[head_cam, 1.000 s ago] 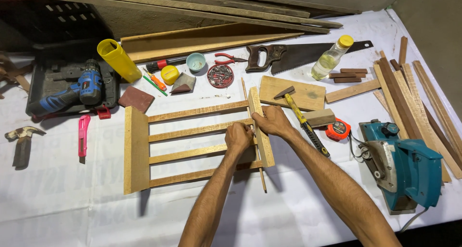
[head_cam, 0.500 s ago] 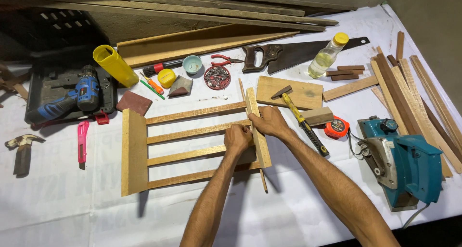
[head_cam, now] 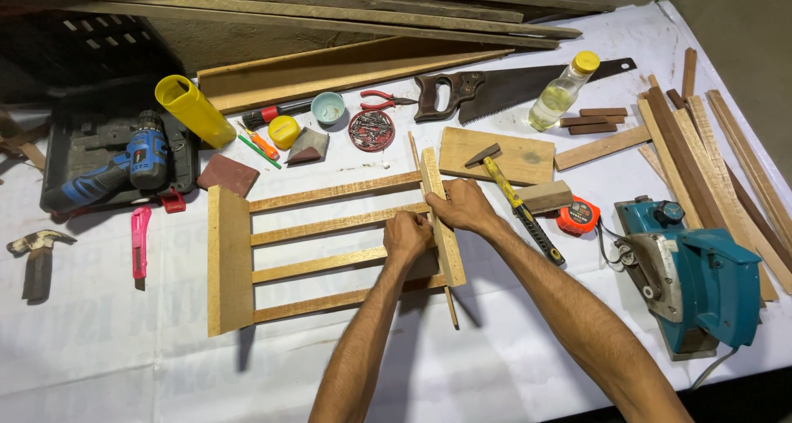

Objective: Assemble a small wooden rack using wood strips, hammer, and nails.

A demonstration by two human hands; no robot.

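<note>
While both hands sit close together over the right end of the pale wooden slatted frame (head_cam: pixel 330 254), the left hand (head_cam: pixel 407 236) is curled shut on the frame where the middle slats meet the right-hand upright board (head_cam: pixel 441 217), and the right hand (head_cam: pixel 464 205) is pressed down on that same upright just above and to the right of it, fingers wrapped over its edge. The two hands are almost touching.

The frame lies flat on the white-covered table (head_cam: pixel 124 349) and stretches away to the left of the hands: four long thin slats running sideways between a wider board at the far left end and the narrower upright under the hands. It's light, raw wood with visible grain. A thin wood strip (head_cam: pixel 450 306) pokes out below the upright, just under the left hand.

Right beside the right hand there's a yellow-and-black handled hammer (head_cam: pixel 516 204) resting on a small flat plywood board (head_cam: pixel 497 155). Further right sits a teal circular saw (head_cam: pixel 697 279). Well off to the left of the hands is a blue cordless drill (head_cam: pixel 124 167) in its black case.
</note>
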